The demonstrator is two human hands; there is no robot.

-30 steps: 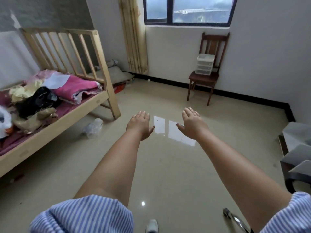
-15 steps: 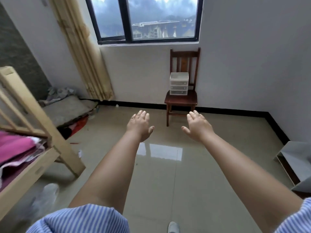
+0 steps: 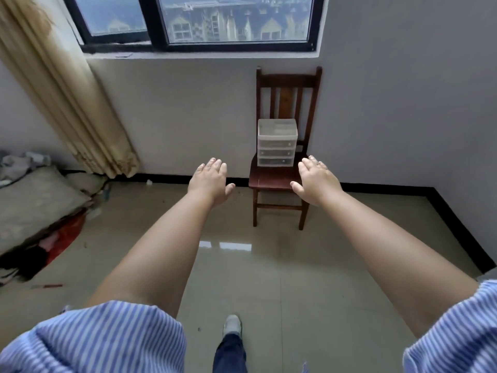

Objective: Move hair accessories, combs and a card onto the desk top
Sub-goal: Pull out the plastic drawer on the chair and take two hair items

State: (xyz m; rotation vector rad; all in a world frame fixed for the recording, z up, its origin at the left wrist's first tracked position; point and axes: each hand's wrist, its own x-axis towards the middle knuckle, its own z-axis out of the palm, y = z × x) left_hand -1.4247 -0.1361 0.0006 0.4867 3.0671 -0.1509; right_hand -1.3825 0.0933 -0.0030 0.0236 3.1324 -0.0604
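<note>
A small clear plastic drawer unit [image 3: 277, 142] with three drawers stands on the seat of a dark wooden chair [image 3: 287, 103] against the far wall under the window. My left hand [image 3: 210, 180] and my right hand [image 3: 315, 180] are stretched out in front of me, palms down, fingers apart, holding nothing. The right hand overlaps the chair seat's right edge in the picture, and both hands are well short of the chair. No combs, hair accessories, card or desk are visible.
A beige curtain [image 3: 67, 90] hangs at the left by the window [image 3: 199, 20]. Grey cushions and a red bag [image 3: 40, 211] lie on the floor at the left. The tiled floor [image 3: 255, 278] stretches between me and the chair. My foot [image 3: 231, 325] shows at the bottom.
The view has swung right and moved toward the chair, which now looks larger and closer. The wooden bed has left the picture. Both hands stay outstretched and open.
</note>
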